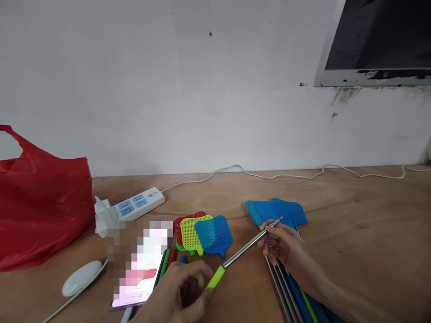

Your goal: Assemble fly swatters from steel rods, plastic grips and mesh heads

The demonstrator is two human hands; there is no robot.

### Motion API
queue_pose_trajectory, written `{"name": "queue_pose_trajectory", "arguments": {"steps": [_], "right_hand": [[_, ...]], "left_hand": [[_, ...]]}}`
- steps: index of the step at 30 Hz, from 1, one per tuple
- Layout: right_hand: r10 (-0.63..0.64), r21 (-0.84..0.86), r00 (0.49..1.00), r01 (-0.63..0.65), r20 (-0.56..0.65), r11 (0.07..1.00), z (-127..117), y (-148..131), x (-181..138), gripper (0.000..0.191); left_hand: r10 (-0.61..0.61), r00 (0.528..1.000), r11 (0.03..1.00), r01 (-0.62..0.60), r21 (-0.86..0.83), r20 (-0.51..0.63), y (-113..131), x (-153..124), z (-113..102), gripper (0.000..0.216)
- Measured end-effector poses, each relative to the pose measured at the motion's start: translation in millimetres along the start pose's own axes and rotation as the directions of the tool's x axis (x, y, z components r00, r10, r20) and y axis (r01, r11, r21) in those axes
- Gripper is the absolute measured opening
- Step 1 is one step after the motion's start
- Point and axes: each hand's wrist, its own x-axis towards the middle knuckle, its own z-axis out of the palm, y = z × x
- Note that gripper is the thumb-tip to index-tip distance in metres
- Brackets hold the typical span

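A metal rod (245, 247) with a yellow-green grip slants upward to the right between my hands. My left hand (182, 289) pinches the yellow-green end, and the fingers of my right hand (286, 244) close around the metal near its far tip. Left of the rod lie overlapping perforated fly swatter heads, the top one blue (215, 235), with a yellow-green head (190, 233) and a red head (178, 231) under it. Green and red handles (164, 264) show partly behind my left hand. Beneath my right hand lie several rods and handles (286, 291), with blue swatter heads (276, 211) beyond.
A lit phone (141, 273) lies left of my left hand. Farther left are a white oval device (82, 278) with a cable and a red plastic bag (43, 206). A power strip (139, 204) stands behind, its white cord (266, 177) running along the wall.
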Motion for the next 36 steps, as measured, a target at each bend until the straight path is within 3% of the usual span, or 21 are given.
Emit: {"name": "queue_pose_trajectory", "arguments": {"steps": [11, 19, 25, 36], "right_hand": [[0.023, -0.058, 1.000, -0.022, 0.008, 0.998, 5, -3, -3, 0.038], [0.091, -0.207, 0.976, -0.049, 0.196, 0.977, 10, 8, -12, 0.039], [0.085, -0.250, 0.968, -0.024, 0.235, 0.968, 8, 4, -8, 0.038], [0.091, -0.266, 0.958, -0.016, 0.272, 0.964, 10, -1, -12, 0.040]], "left_hand": [[-0.024, 0.998, 0.993, 0.030, 0.113, -0.053, 12, -2, -1, 0.023], [-0.010, 1.000, 0.998, 0.011, 0.059, -0.016, 2, 1, 0, 0.030], [0.011, 1.000, 1.000, -0.012, 0.019, 0.018, 1, 2, 3, 0.031], [0.071, 0.995, 0.992, -0.063, 0.108, -0.073, 1, 1, 8, 0.025]]}}
